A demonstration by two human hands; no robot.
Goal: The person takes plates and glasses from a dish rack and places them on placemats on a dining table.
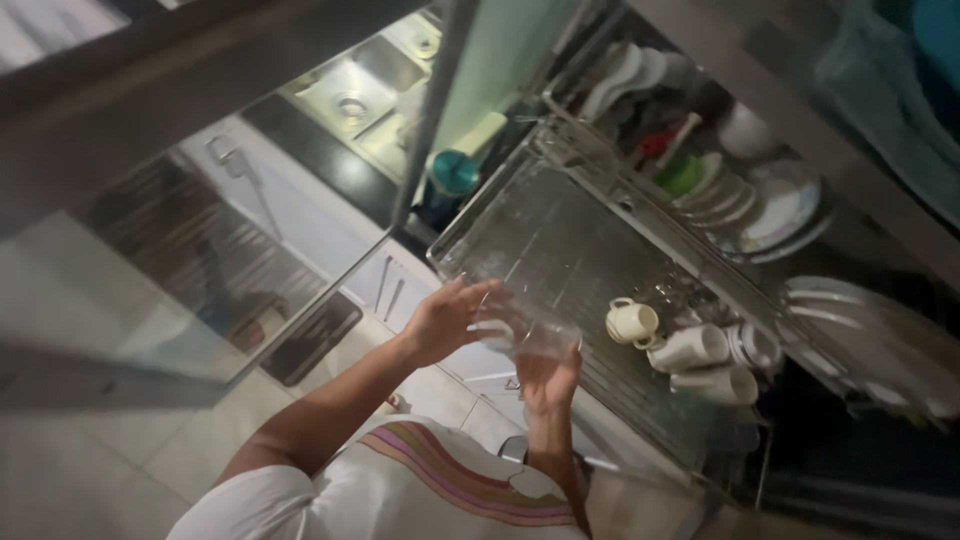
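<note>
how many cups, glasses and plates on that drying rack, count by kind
Clear glass, held between left hand and right hand: 1
Cream cups on the wire rack: 4 that I can make out
Plates standing in the slots: about 5, overlapping and blurred, so not exact
Total: about 10

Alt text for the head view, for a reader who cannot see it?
Both hands, left hand and right hand, hold a clear glass at a metal dish rack. Cream mugs lie on the rack; plates stand behind.
</note>
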